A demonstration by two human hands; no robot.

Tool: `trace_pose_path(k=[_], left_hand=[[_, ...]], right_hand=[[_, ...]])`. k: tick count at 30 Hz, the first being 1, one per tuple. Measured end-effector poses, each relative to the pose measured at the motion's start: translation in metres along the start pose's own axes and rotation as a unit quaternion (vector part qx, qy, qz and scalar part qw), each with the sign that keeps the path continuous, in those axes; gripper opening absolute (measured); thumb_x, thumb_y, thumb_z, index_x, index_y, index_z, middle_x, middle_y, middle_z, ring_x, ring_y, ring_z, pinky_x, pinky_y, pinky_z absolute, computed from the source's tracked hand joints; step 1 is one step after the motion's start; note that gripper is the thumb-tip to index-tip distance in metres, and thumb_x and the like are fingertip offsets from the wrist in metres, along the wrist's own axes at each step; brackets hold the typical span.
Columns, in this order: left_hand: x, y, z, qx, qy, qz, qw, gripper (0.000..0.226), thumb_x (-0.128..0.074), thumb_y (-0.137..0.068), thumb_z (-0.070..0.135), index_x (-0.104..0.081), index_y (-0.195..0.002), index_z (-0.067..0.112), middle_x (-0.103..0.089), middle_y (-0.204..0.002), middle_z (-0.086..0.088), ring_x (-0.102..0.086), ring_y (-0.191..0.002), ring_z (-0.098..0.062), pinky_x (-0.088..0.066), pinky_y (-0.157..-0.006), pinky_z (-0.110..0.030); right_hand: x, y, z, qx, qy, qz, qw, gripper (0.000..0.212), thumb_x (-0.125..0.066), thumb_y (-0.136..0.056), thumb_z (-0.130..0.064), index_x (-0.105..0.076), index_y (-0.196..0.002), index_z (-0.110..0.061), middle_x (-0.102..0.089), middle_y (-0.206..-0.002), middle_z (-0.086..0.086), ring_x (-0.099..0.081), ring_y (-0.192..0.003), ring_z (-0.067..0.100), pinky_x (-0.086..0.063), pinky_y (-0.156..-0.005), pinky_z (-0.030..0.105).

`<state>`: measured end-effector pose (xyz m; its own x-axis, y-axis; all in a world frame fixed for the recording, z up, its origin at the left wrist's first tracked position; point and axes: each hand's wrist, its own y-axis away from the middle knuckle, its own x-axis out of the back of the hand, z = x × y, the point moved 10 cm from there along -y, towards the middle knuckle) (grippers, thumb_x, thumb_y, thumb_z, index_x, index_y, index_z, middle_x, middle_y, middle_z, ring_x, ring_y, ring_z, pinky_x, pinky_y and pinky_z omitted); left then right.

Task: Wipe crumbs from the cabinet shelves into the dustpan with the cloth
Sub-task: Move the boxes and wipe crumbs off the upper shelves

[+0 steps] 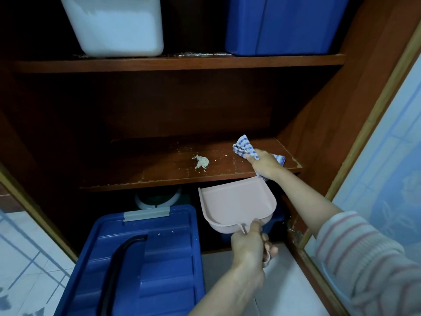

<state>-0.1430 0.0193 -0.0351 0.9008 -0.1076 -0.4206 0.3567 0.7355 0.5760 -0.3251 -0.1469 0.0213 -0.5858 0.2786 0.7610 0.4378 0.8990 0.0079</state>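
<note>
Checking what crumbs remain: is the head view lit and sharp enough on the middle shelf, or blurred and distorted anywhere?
Head view: dim and bluish, yet the crumb pile on the middle shelf reads clearly; the shelf's back sinks into shadow; the white container up top is soft; wide-angle distortion splays the cabinet sides.

I see the crumb pile [201, 161] mid-frame on the middle shelf [148, 169], with the cloth [245, 147] to its right. The dustpan [237, 201] sits under the shelf's front edge, possibly touching it, right of the bin [159, 258].
</note>
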Motion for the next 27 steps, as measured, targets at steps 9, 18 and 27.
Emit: trace_pose_path(k=[9,18,27], left_hand=[[0.016,-0.021,0.014,-0.024,-0.029,0.035,0.999,0.016,-0.052,-0.095,0.019,-0.056,-0.098,0.004,-0.042,-0.054,-0.003,-0.034,-0.029,-0.006,-0.035,-0.033,-0.014],[0.022,-0.032,0.013,-0.013,-0.022,0.039,0.999,0.018,-0.055,-0.094,0.021,-0.051,-0.085,0.006,-0.043,-0.052,-0.004,-0.034,-0.029,-0.008,-0.035,-0.034,-0.013],[0.022,-0.039,0.011,-0.019,-0.017,0.039,0.999,0.017,-0.054,-0.094,0.017,-0.045,-0.082,0.007,-0.042,-0.048,-0.003,-0.032,-0.031,-0.009,-0.028,-0.031,-0.013]], right_hand=[[0.005,-0.002,-0.005,-0.001,0.012,0.007,1.0,0.042,-0.044,-0.098,-0.03,-0.044,-0.139,-0.024,-0.061,-0.116,0.01,-0.061,-0.094,0.028,-0.047,-0.08,0.03],[-0.001,-0.024,-0.092,0.088,-0.059,0.057,0.993,0.042,-0.043,-0.089,-0.006,-0.064,-0.114,-0.032,-0.055,-0.076,-0.004,-0.046,-0.05,0.012,-0.039,-0.029,0.021],[-0.074,-0.02,-0.129,0.098,-0.137,-0.105,0.98,0.027,-0.045,-0.097,-0.016,-0.059,-0.119,-0.022,-0.065,-0.108,0.004,-0.061,-0.102,0.024,-0.05,-0.091,0.041]])
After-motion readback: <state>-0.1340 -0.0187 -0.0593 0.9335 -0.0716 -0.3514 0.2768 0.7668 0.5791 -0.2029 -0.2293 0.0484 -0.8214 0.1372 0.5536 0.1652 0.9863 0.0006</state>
